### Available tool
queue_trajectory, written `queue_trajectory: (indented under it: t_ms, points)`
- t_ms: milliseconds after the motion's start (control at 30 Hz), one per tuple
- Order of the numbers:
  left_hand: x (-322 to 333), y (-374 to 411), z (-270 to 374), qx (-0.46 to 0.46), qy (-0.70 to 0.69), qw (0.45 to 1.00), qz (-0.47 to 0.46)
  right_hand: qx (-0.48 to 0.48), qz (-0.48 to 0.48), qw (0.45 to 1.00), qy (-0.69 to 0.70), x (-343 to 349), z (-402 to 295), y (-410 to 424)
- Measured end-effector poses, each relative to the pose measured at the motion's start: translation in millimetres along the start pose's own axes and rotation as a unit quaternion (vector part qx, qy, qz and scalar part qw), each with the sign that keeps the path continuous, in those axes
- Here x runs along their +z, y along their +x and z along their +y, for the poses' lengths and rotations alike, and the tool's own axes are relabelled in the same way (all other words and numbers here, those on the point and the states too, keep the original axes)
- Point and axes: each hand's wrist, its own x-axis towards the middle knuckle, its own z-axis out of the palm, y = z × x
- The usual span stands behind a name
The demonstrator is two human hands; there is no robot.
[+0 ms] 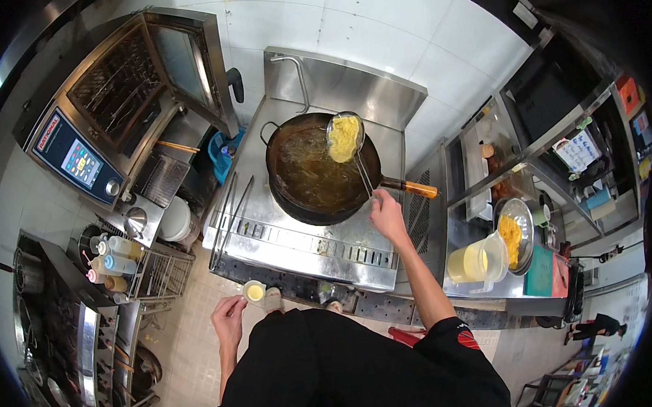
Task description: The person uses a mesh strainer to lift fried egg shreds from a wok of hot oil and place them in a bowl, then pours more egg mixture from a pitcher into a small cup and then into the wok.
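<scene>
My right hand (386, 213) grips the handle of a round metal strainer (361, 136) above the far right part of a dark wok (275, 170). A clump of yellow fried egg-like food (342, 138) fills the strainer. Brown liquid, apparently oil, lies in the wok (316, 175), which sits on a stainless steel stove (301, 260) with its wooden handle (418, 189) to the right. In front of the stove, my left hand (228, 319) holds a small white cup (254, 292) by its side, with yellow liquid inside.
Long metal tongs (231, 215) rest on the stove's left. On the right counter stand a plastic jug (469, 261) of yellow liquid, a metal bowl (528, 236) with yellow food and a green cutting board (539, 272). At left, an oven door (187, 63) stands open. Another person (599, 326) is far right.
</scene>
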Motion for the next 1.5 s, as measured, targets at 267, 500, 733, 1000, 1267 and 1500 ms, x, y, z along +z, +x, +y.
queue_trajectory:
  t_ms: [267,500,733,1000,1267,1500]
  points:
    - [15.1,8.6,4.8,-0.003,-0.011,0.999,-0.044,-0.013,-0.040,0.967,-0.252,12.3,29.1,-44.3]
    - [14.9,8.1,7.6,-0.001,-0.004,0.999,-0.045,-0.053,0.008,0.958,-0.281,-34.4,22.0,-48.7]
    - [11.7,5.3,9.6,-0.013,0.011,0.999,-0.046,-0.004,0.011,0.991,-0.133,-67.6,37.5,-16.6]
    - [7.2,1.3,3.5,-0.004,0.011,1.000,-0.029,0.154,-0.151,0.976,0.036,-47.2,19.4,-21.3]
    - [5.1,-2.9,2.6,-0.023,-0.003,1.000,-0.015,0.223,-0.192,0.917,0.269,11.2,5.2,-19.9]
    - [-0.1,-1.6,2.1,-0.011,0.004,1.000,-0.012,0.185,-0.201,0.925,0.265,55.9,-23.2,1.0]
